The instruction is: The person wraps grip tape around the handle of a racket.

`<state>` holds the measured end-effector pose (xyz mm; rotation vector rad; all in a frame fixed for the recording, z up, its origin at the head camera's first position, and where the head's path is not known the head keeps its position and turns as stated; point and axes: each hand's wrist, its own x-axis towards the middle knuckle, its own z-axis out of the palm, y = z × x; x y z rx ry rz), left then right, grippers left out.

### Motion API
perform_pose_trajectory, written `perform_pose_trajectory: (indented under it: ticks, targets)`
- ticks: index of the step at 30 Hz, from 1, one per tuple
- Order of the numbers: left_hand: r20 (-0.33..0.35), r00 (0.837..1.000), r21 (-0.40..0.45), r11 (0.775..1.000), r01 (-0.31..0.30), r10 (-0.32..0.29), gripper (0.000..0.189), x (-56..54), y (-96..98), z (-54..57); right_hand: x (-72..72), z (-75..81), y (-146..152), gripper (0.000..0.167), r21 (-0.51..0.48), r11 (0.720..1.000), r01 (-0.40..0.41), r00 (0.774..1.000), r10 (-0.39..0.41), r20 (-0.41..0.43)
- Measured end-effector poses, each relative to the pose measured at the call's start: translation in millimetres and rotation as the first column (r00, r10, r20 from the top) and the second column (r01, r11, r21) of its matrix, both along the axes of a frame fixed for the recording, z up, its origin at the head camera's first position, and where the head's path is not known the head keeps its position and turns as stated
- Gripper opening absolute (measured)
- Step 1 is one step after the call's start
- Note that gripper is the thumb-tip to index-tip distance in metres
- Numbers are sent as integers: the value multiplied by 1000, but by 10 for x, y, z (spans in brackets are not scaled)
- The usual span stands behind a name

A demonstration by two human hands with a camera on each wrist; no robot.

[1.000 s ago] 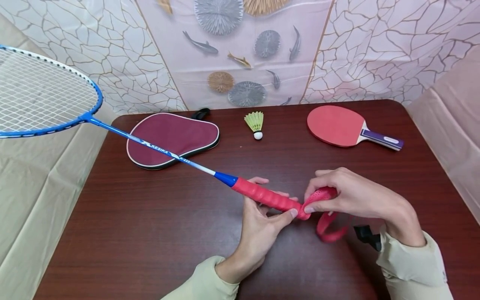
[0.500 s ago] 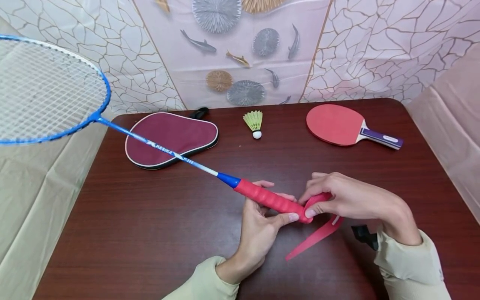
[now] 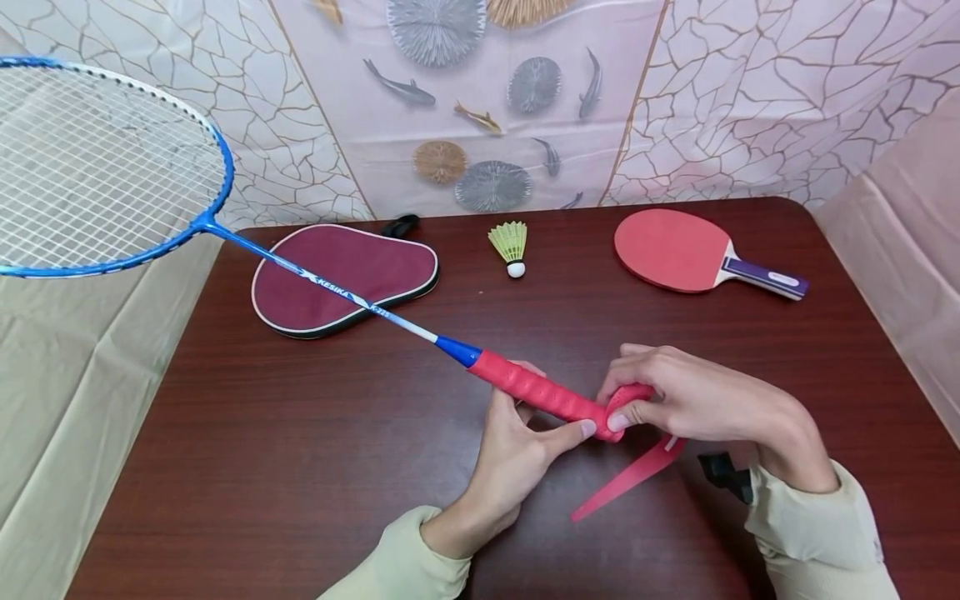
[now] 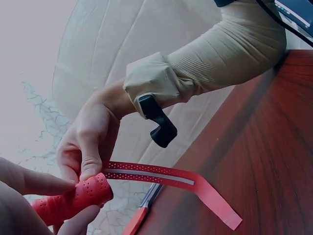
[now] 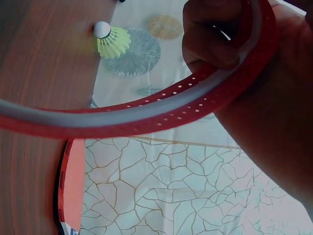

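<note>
A blue and white badminton racket (image 3: pixel 330 285) slants across the head view, its strung head at upper left. Red perforated grip tape covers its handle (image 3: pixel 536 392). My left hand (image 3: pixel 512 467) holds the handle near the butt end, thumb on top and fingers partly hidden underneath. At that end my right hand (image 3: pixel 697 396) pinches the red grip tape (image 4: pixel 151 172) between thumb and fingers. A loose tail of tape (image 3: pixel 626 479) hangs below the right hand, tapering to a point. In the right wrist view the tape (image 5: pixel 161 110) shows small holes and a pale centre strip.
On the brown table (image 3: pixel 300 483) lie a maroon paddle case (image 3: pixel 337 258) under the racket shaft, a yellow shuttlecock (image 3: pixel 509 248) and a red table tennis paddle (image 3: pixel 671 250) at the back right. A patterned cloth (image 3: pixel 495 108) hangs behind the table.
The racket has turned a little about its handle, and its head has shifted right and upward. The tape's loose tail has swung out from a blurred curl to hang down leftward.
</note>
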<state>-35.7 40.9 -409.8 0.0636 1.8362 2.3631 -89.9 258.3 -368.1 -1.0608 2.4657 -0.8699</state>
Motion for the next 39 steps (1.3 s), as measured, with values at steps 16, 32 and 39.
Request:
perform_pose_trajectory:
  ticks: [16,32,39]
  targets:
    - [-80,993,-11,996,-84,83,51,7,-19,-8,15,31,-20,12,-51,998,41,999,-40,21]
    - [-148,989,45,999,-10,17,61,55,32,-24,31,40,-60,19,-18,997,75,996,-75,-40]
    - [-149,989,-50,998,-33,25,65,26,47,-12,48,5,-132,24,-13,997,80,996,-80,26]
